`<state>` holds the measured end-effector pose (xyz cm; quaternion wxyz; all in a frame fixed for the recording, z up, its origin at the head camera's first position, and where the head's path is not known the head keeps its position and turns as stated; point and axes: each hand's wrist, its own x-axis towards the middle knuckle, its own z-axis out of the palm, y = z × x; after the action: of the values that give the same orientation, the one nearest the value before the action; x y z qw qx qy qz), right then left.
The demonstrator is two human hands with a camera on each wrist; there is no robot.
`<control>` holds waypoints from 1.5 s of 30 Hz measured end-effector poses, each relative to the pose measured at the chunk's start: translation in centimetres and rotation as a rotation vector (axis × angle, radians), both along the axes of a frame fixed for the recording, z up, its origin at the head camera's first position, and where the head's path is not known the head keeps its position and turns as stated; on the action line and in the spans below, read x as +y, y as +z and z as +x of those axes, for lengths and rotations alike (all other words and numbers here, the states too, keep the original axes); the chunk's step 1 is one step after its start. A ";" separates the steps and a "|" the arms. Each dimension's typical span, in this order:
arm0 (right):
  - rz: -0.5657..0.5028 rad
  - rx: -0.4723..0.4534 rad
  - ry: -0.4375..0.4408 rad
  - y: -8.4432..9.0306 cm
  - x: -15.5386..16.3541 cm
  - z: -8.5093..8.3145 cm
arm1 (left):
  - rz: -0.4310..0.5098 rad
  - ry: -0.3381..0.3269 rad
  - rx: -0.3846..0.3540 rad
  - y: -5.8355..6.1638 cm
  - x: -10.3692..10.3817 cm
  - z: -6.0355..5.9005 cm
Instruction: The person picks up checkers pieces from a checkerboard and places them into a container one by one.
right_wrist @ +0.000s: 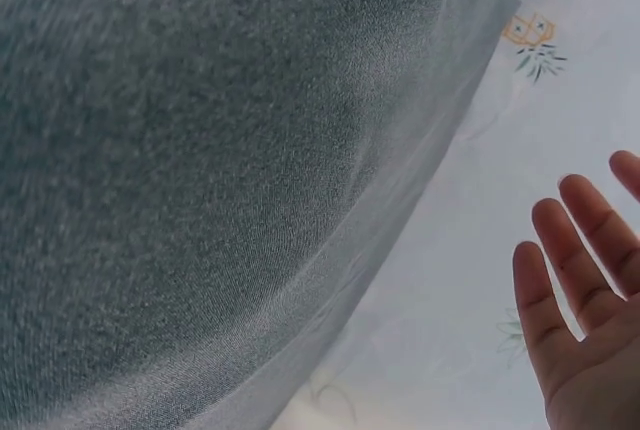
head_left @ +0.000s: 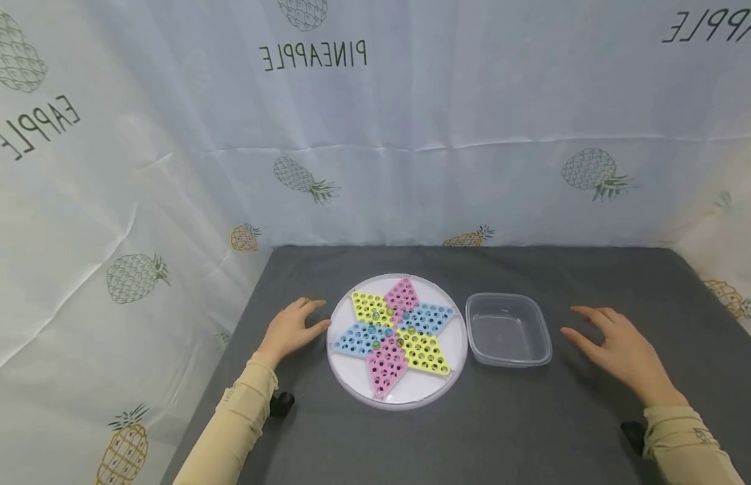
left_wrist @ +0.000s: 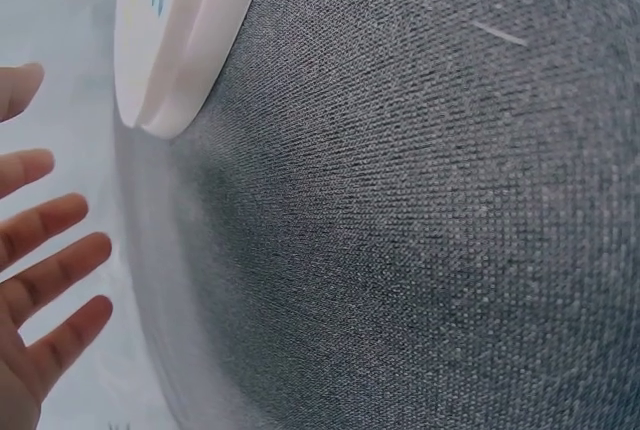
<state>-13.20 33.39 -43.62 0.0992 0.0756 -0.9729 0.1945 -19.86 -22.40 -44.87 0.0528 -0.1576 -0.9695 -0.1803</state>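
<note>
left hand (head_left: 292, 330) palm down, fingers loosely spread, holding nothing, right hand (head_left: 617, 345) palm down, fingers extended and slightly apart, both forearms in tan sleeves

Left hand (head_left: 292, 330) beside round board (head_left: 351, 384); right hand (head_left: 617, 347) near clear tub (head_left: 508, 330).

Pineapple-print curtain (head_left: 411, 135) behind grey table (head_left: 533, 417)

Round white board (head_left: 397, 397) with six-point star (head_left: 399, 335): points pink, yellow, blue, dotted with dark holes; few blue-green marbles (head_left: 381, 331) near centre. Clear colourless container (head_left: 508, 329). Dark grey woven table cover (head_left: 502, 431). Pale backdrop (head_left: 448, 121) printed with green and yellow pineapples, dark mirrored PINEAPPLE lettering. Beige sleeves (head_left: 242, 417)
</note>
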 end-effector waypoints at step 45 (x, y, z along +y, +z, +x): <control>-0.381 -0.104 0.078 0.3 -3.9 0.7 | 0.298 0.015 -0.373 -1.3 0.5 -0.8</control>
<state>-12.47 29.47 -43.28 0.0537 0.0829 -0.9186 0.3825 -20.64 -21.88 -46.16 -0.1030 -0.1046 -0.9262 -0.3472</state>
